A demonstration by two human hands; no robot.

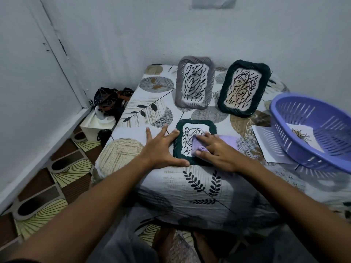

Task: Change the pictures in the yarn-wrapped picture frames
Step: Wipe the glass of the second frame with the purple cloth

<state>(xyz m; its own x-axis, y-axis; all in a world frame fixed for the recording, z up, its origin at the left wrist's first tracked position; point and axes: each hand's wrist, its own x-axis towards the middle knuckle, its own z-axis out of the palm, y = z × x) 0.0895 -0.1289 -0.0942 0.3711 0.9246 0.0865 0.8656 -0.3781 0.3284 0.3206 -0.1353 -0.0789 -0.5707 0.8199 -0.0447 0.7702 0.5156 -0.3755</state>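
Dark green yarn-wrapped frame (195, 141) lies flat on the patterned tablecloth (190, 186), near the front edge, scribble picture inside. Right hand (218, 150) presses a lilac cloth (201, 147) onto the frame's face, fingers mostly straight, cloth partly bunched under them. Left hand (165, 149) is spread wide and flat, bracing the frame's left edge. Behind stand a grey frame (194, 84) and a second green frame (244, 88), both upright. Purple basket (313, 130) at right holds a paper, with a white sheet (266, 141) beneath it.

Both bare arms reach forward. The left hand (164, 149) lies flat, fingers spread wide (thumb splayed out to the side). The right hand (216, 149) presses down, fingers slightly bent.
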